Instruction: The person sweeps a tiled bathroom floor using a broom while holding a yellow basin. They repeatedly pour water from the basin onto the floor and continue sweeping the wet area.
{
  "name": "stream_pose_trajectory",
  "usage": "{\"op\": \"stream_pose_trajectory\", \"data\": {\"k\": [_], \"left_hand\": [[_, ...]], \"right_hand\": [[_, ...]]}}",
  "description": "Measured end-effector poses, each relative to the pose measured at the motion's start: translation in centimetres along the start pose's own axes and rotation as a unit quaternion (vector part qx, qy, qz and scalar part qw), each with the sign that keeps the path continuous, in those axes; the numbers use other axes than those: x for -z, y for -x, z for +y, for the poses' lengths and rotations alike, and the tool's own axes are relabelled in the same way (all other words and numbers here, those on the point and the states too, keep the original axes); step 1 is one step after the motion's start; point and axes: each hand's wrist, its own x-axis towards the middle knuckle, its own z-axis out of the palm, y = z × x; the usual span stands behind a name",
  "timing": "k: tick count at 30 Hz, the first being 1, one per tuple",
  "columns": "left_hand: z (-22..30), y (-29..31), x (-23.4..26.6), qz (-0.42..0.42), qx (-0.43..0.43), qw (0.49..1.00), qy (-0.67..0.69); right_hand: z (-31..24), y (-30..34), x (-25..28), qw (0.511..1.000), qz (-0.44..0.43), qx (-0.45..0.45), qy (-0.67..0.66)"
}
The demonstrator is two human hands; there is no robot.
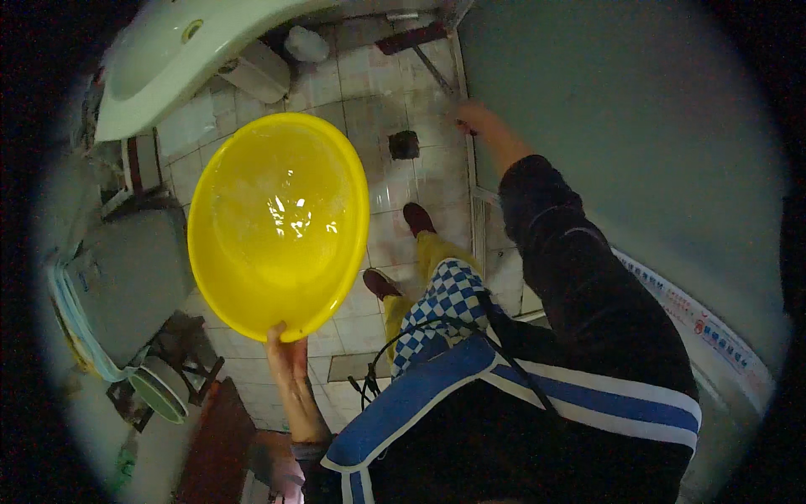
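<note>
The grey-green panel (621, 143) occupies the right side, its lower edge carrying a printed strip. The tiled floor (369, 80) runs beneath the person, with visible dark patches. A grey boxy unit (138, 281) stands at left. The white washbasin (239, 21) is at upper left, drain opening visible.

The yellow basin (281, 231) is held above the floor, left of the person's legs and below the washbasin in view. Its open side faces the camera; the interior is glossy with bright reflections, and whether it contains water cannot be told. A green-grey tub (159, 396) sits at lower left, near the unit. A long-handled cleaning tool (411, 39) with a dark head lies at top centre. Two dark red shoes (418, 219) stand on the tiles.

The left hand (289, 354) has its fingers clamped on the yellow basin's near rim. The right hand (476, 118) is beside the panel's edge, near the tool's handle; its fingers appear curled, but whether they grip anything cannot be told. The smallest item noted is a dark square floor drain (404, 144).
</note>
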Motion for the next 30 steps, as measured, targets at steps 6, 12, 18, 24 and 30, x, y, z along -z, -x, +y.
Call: {"op": "stream_pose_trajectory", "data": {"k": [6, 12, 18, 24, 30], "left_hand": [[0.1, -3.2, -0.5, -0.009, -0.008, 0.999, -0.03], [-0.8, -7.0, -1.7, -0.054, -0.004, 0.998, -0.025], [-2.3, -11.2, -7.9, -0.132, 0.022, 0.991, -0.008], [-5.4, -18.5, -16.1, -0.174, 0.088, 0.981, 0.001], [-8.1, -25.5, -22.4, -0.194, 0.114, 0.974, 0.033]], "right_hand": [[1.1, 14.9, -11.7, 0.992, 0.062, -0.092, -0.058], [-0.8, 27.5, -10.1, 0.96, -0.027, -0.207, -0.186], [1.5, 26.1, -6.7, 0.983, 0.102, -0.081, 0.128], [-1.8, 21.6, -3.5, 0.965, 0.14, -0.068, 0.209], [-4.5, 17.5, -3.4, 0.971, 0.142, 0.037, 0.186]]}}
